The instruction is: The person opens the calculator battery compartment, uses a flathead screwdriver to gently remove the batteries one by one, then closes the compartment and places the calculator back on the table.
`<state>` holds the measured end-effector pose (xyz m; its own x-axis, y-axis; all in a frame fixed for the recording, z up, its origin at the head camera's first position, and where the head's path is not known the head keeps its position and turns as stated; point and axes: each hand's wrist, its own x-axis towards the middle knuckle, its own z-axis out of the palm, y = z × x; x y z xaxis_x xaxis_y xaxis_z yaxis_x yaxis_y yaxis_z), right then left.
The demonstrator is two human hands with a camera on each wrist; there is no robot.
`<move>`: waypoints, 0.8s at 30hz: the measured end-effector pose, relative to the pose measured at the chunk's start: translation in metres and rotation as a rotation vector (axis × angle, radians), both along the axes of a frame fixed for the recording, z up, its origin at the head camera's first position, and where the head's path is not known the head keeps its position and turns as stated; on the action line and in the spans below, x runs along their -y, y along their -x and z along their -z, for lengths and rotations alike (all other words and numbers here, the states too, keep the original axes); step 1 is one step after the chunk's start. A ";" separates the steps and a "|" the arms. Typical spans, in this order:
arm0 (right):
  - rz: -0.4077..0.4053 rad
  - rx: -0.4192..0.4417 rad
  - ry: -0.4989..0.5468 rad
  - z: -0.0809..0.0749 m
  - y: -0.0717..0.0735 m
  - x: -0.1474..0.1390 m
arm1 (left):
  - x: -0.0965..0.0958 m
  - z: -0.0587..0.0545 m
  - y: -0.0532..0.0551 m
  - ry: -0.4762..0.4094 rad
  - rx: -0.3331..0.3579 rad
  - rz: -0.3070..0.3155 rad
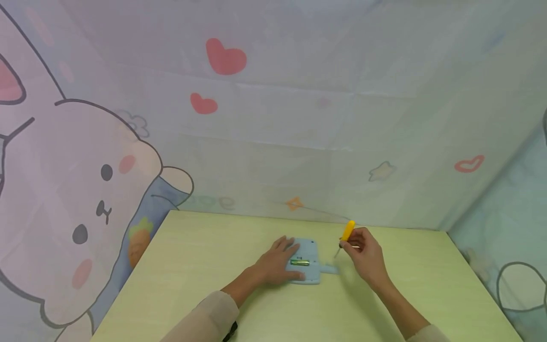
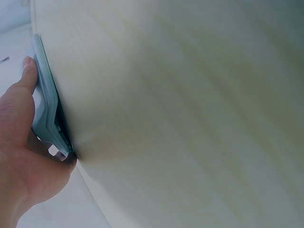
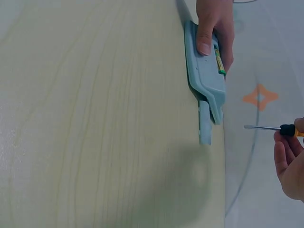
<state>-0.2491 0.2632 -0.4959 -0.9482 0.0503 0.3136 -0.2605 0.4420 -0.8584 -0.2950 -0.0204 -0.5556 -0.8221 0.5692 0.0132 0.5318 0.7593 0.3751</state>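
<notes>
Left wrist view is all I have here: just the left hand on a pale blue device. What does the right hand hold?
Observer: The right hand holds a screwdriver with a yellow handle.
Operator: Is it touching the work?
Observer: No. The right wrist view shows its blade apart from the pale blue device.
Operator: What shows on the face that's turned up?
Observer: A green battery, near the left hand's fingers in the head view.
</notes>
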 end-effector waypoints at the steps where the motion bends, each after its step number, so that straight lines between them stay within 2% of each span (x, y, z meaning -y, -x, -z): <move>1: 0.000 0.003 0.001 0.000 -0.001 -0.001 | 0.000 0.001 0.000 0.002 -0.002 0.001; 14: 0.009 -0.002 0.033 0.005 0.000 -0.012 | 0.000 -0.001 0.000 0.015 -0.006 0.003; 24: 0.021 0.016 -0.026 0.009 0.002 -0.018 | 0.000 -0.002 0.000 0.014 -0.015 0.003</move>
